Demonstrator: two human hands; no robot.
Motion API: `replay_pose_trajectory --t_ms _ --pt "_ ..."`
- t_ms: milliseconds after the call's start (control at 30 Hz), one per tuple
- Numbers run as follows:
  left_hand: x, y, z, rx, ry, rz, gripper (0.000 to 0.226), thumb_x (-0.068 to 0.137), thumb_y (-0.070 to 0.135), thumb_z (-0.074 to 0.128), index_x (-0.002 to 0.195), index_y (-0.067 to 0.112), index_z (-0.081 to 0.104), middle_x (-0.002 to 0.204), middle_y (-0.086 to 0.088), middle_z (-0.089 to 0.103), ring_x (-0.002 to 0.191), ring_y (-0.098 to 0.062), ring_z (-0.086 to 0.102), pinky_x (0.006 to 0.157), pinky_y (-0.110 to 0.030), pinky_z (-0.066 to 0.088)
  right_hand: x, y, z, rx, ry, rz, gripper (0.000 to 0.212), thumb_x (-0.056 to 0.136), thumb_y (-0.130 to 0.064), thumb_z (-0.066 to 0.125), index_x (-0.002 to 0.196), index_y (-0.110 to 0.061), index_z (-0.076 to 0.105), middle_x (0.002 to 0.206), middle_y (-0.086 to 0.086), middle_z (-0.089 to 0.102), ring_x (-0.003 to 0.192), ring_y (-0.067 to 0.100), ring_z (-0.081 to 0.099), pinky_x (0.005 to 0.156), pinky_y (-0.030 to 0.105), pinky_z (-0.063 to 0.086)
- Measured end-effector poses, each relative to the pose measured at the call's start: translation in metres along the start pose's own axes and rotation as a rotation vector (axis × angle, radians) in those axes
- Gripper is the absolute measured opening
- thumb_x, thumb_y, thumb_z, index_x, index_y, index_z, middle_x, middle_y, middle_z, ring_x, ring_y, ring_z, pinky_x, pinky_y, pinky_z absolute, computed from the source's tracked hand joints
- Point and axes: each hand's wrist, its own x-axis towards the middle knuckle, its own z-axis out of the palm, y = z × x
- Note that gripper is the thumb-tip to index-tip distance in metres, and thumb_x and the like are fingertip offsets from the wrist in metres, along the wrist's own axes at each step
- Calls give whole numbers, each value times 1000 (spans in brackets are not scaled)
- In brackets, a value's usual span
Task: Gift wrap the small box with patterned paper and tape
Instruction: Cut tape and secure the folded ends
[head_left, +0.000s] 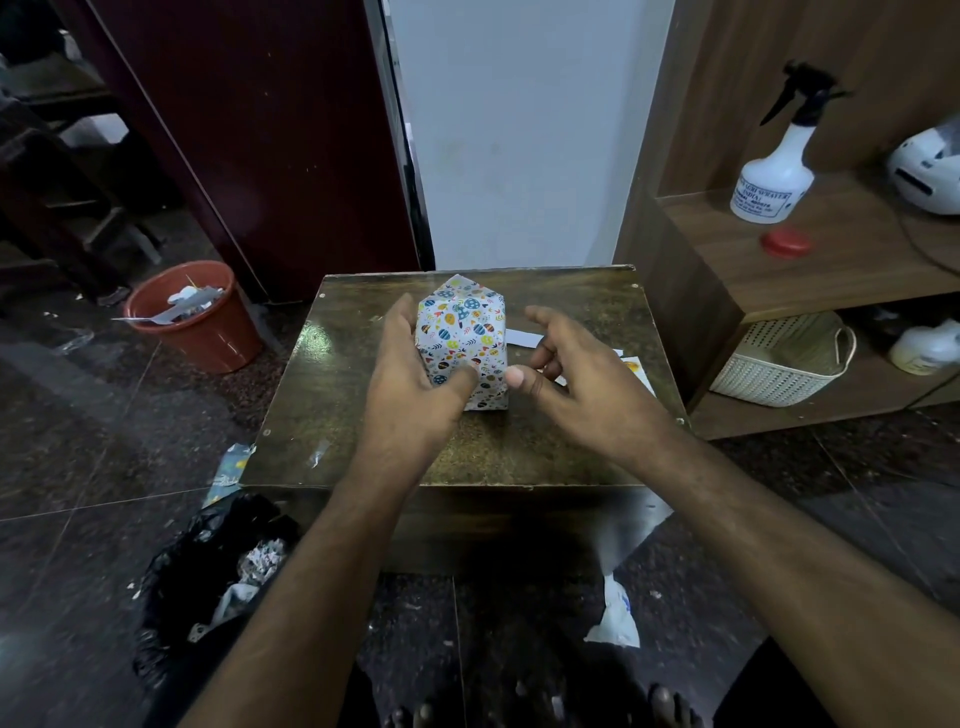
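A dark, mottled worktop (358, 431) carries the wrapped box (467, 332) near its middle, paper scraps (631, 369) by its right edge, and a tape bit (318, 453) toward the near-left corner.

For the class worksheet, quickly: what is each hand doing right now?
Left hand: grips the wrapped box, thumb on its front.
Right hand: open beside the box, holding nothing.

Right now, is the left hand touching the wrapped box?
Touching. In the head view, the left hand rests against the left side of the wrapped box, with its thumb pressed on the box's front face.
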Motion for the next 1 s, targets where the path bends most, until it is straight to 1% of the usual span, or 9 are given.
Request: replay_pose_trajectory --t_ms 67,133,233,300,433,567,700,833,1000 --pt "-2 2 0 68 64 36 88 89 14 77 160 20 25 156 11 38 134 17 38 112 -12 33 -3 1 -4 -29 14 -7 71 96 -62 53 154 -26 35 111 -8 57 97 7 58 87 34 54" --pt "-7 6 0 147 130 95 84 92 22 77 160 19 27 162 0 34 147 -4 31 111 -7 28 -7 2 -10 -58 16 0 70 97 -61 51 154 -24 36 113 -7 57 99 9 58 89 37 53" --pt "-16 13 2 223 231 189 78 94 28 74 158 15 31 160 0 35 138 4 30 105 -5 23 -12 3 -18 -82 44 22 62 100 -53 55 152 -22 41 112 -5 58 97 11 60 89 39 52" --pt "-21 17 5 252 294 269 73 94 23 73 155 10 34 159 -4 36 136 5 30 105 2 19 -14 5 -23 -99 75 45 54 101 -45 57 148 -21 46 109 -5 59 95 12 60 89 39 52" --pt "-32 29 17 268 348 438 66 92 6 70 149 0 39 154 -18 38 147 -24 36 116 -10 22 -19 10 -34 -105 163 118 28 102 -25 59 129 -19 63 108 -6 59 94 8 58 91 36 51" --pt "-36 35 32 263 354 570 55 90 -1 68 141 -4 46 142 -17 48 135 -25 46 116 -27 36 -18 20 -45 -100 238 197 19 102 -17 58 116 -20 70 109 -3 61 88 4 58 86 28 50" --pt "-34 38 46 244 293 573 47 93 0 66 137 0 50 138 -14 51 129 -20 49 109 -15 34 -15 32 -48 -126 204 254 12 99 -19 65 107 -20 73 103 -4 62 80 0 58 80 25 49" --pt "-25 36 56 250 267 602 43 91 -2 67 133 -2 54 134 -14 55 125 -19 51 109 -17 35 -14 42 -45 -218 106 270 11 95 -21 70 105 -22 73 105 -3 66 92 15 63 77 27 46" --pt "-19 31 63 226 221 664 41 90 -8 66 130 -4 56 128 -14 58 122 -22 56 107 -31 45 0 46 -37 -324 -16 276 20 89 -36 79 105 -25 73 111 2 58 102 21 58 87 39 53"
